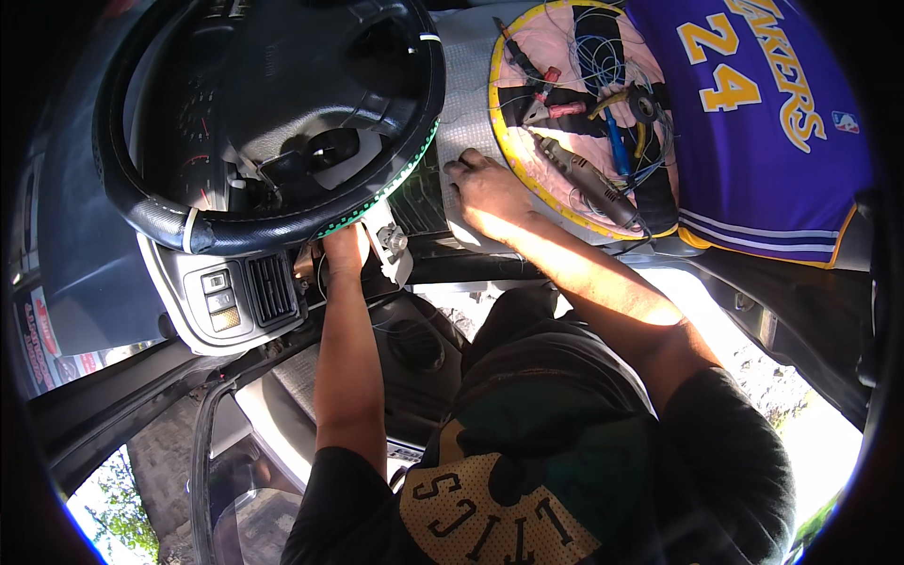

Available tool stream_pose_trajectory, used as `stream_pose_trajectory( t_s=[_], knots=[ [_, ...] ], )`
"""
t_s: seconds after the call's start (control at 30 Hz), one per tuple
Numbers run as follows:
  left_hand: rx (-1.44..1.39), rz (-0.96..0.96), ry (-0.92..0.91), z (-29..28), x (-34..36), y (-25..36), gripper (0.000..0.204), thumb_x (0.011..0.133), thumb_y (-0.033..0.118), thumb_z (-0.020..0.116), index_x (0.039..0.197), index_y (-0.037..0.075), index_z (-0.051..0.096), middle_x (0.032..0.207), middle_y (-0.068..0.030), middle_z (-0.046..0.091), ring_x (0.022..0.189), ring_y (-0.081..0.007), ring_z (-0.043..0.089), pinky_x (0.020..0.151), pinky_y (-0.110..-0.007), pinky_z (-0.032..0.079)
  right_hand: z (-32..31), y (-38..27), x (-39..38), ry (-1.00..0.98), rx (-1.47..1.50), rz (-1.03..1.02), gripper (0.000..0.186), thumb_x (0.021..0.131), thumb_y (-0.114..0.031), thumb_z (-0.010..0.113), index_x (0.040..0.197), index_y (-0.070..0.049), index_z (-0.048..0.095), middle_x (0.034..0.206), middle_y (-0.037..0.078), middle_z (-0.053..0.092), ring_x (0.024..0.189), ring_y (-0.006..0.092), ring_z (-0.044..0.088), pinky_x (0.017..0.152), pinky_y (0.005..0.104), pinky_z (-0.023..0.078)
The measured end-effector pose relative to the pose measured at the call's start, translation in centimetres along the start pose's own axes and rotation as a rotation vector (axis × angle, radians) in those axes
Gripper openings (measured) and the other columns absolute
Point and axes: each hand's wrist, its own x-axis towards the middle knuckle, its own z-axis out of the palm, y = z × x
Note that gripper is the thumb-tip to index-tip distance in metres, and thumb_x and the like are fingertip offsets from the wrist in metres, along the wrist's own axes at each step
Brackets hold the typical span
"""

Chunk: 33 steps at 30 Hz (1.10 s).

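The left hand (347, 250) reaches beneath the steering wheel (306, 75), left of centre; the right hand (492, 196) half-curls over the seat cover (468, 99), upper centre. Cannot tell either grip.

Hard daylight pours into a vehicle's cab from outside, burning the ground at right (819, 447) to near white and catching the person's right hand (492, 196) and right forearm (607, 287). Deep shade dulls the instrument panel (193, 141) behind the black steering wheel (301, 66), while patchy sun and dark shadow mottle the pink-and-black cushion (537, 85). Fisheye distortion bends straight edges toward a black, blue-fringed rim, with the center fairly sharp.
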Motion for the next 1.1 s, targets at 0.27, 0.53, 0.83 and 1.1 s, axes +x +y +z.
stream_pose_trajectory(
  t_s=[0.27, 0.53, 0.83, 1.1],
  knots=[
    [0.828, 0.48, -0.019, -0.6, 0.6, -2.9, 0.033, 0.096, 0.003, 0.065, 0.128, -0.003, 0.062, 0.131, -0.0111, 0.069, 0.117, -0.0229, 0.065, 0.105, -0.032, 0.047, 3.4, -4.6, 5.2, -0.235, 0.37, 0.136, 0.034, 0.099, -0.019, 0.06, 0.127, -0.003, 0.07, 0.116, 0.025, 0.073, 0.11, 0.0399, 0.07, 0.098, 0.0455, 0.056],
    [0.006, 0.151, -0.007, 1.0, 1.3, -3.0, 0.032, 0.099, 0.005, 0.056, 0.129, -0.002, 0.063, 0.128, -0.0099, 0.069, 0.115, -0.0205, 0.064, 0.103, -0.033, 0.047, 9.1, -5.7, 9.0, 0.141, 0.505, 0.078, 0.022, 0.093, -0.015, 0.062, 0.106, -0.004, 0.077, 0.11, 0.019, 0.076, 0.103, 0.0341, 0.073, 0.092, 0.0398, 0.058],
    [0.823, 0.264, -0.09, 0.3, 1.1, 0.7, 0.037, 0.106, 0.019, 0.044, 0.134, 0.001, 0.062, 0.134, -0.0122, 0.068, 0.122, -0.0233, 0.062, 0.108, -0.036, 0.045, 10.6, -5.1, 8.8, 0.143, 0.779, 0.214, 0.022, 0.091, -0.017, 0.063, 0.1, -0.002, 0.077, 0.101, 0.019, 0.077, 0.099, 0.0339, 0.075, 0.09, 0.0385, 0.059],
    [0.866, 0.366, -0.038, 0.1, 2.8, 1.0, 0.037, 0.101, 0.014, 0.056, 0.135, 0.0, 0.062, 0.137, -0.017, 0.065, 0.127, -0.0333, 0.06, 0.114, -0.046, 0.041, 12.1, -3.7, 9.6, 0.24, 0.664, 0.162, 0.024, 0.09, -0.019, 0.066, 0.098, 0.001, 0.076, 0.101, 0.023, 0.076, 0.1, 0.0382, 0.074, 0.09, 0.041, 0.059]
  ],
)
